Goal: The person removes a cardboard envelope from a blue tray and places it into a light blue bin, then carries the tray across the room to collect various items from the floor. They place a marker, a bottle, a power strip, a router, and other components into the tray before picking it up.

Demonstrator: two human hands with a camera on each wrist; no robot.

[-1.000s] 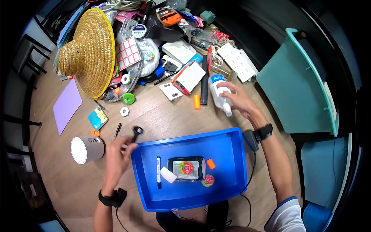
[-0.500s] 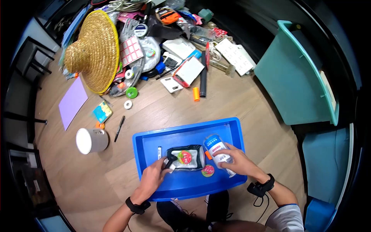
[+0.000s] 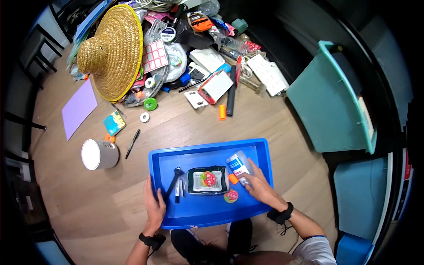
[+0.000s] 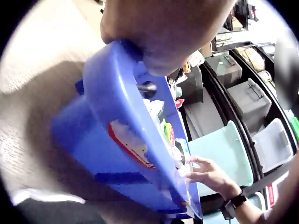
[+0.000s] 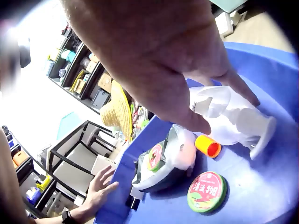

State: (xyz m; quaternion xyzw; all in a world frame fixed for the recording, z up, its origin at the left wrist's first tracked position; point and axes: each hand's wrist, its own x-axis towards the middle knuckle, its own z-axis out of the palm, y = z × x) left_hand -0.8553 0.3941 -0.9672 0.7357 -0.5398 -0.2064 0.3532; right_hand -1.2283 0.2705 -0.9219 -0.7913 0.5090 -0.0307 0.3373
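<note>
The blue tray (image 3: pixel 212 218) lies on the floor in front of the person. My left hand (image 3: pixel 154 205) rests at its left wall, fingers fairly straight. Inside the right part, my right hand (image 3: pixel 260 187) holds a clear bottle with a blue and white label (image 3: pixel 239 166), fingers and thumb around it. Beside the bottle are an orange cap (image 3: pixel 233 179) and a round tin (image 3: pixel 230 196). A black-and-clear packet (image 3: pixel 207 180) with a round label lies mid-tray. Left of it are a marker (image 3: pixel 177 191) and a black long-handled object (image 3: pixel 172 183).
A straw hat (image 3: pixel 110 53) and a heap of mixed items lie at the back. White cylinder (image 3: pixel 100 154), black pen (image 3: pixel 133 144) and purple sheet (image 3: pixel 79 109) are on the left. An orange tube (image 3: pixel 222 112) lies behind the tray; a teal bin (image 3: pixel 327 97) stands right.
The black long-handled object and the bottle have come into the tray. My left hand has let go of the black object and moved to the tray's left wall.
</note>
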